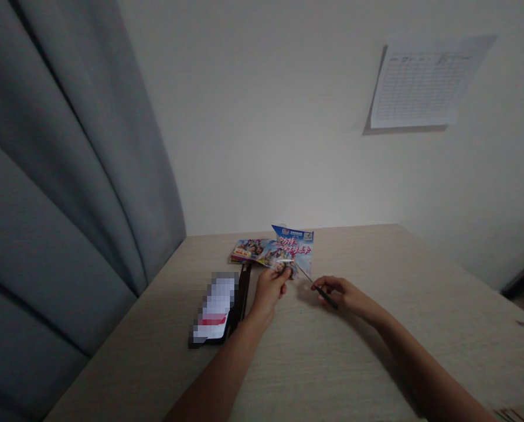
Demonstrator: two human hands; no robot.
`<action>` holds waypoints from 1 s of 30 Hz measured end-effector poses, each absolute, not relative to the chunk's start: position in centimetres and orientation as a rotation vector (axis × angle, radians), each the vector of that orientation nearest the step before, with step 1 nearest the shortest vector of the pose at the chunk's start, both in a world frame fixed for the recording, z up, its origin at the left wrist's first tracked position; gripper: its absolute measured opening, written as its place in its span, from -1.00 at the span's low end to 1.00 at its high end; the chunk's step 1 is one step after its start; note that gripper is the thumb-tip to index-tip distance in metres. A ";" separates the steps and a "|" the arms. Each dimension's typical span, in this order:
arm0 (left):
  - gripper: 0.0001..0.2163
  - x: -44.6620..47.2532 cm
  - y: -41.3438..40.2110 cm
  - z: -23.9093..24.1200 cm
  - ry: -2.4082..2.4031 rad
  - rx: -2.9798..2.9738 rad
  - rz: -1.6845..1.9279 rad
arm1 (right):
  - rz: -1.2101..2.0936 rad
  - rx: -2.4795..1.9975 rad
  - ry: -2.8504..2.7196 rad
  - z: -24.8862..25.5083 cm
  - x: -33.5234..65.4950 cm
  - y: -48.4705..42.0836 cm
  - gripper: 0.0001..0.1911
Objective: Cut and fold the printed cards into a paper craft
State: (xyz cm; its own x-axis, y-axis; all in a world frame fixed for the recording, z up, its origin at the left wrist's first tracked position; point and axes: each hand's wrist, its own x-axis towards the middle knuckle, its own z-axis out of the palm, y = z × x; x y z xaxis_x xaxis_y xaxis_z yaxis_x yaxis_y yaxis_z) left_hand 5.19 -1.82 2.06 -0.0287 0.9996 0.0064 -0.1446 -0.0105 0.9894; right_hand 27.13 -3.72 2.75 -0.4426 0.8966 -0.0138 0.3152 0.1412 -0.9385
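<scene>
- On the pale table [306, 369], to the near left of the left hand [268, 290], a lit phone [213, 313] is laid.
- At right, a dark-handled tool [326, 298] is pinched by the right hand [339, 291], its long axis slanted away and leftward toward a printed leaflet [303, 249]; whether its tip touches cannot be told.
- Just ahead of both hands, the leaflet is pinched at its near edge by the left, the closer one.
- Just beside its left edge, a printed bundle [244, 251] is seen.
- Farthest, a ruled sheet [420, 88] is fixed to the wall [244, 117].
</scene>
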 end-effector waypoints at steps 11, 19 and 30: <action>-0.71 4.6 -1.6 2.6 1.226 1.121 1.184 | 1.279 -1.084 -1.890 4.1 31.5 -2.7 -0.64; -0.76 4.5 -2.1 2.1 1.289 1.239 0.861 | 0.858 -1.311 -1.422 3.4 31.6 -1.3 -0.43; -0.82 4.9 -2.1 1.2 1.351 1.327 0.761 | 0.212 -1.939 -1.608 0.6 32.6 0.1 -0.57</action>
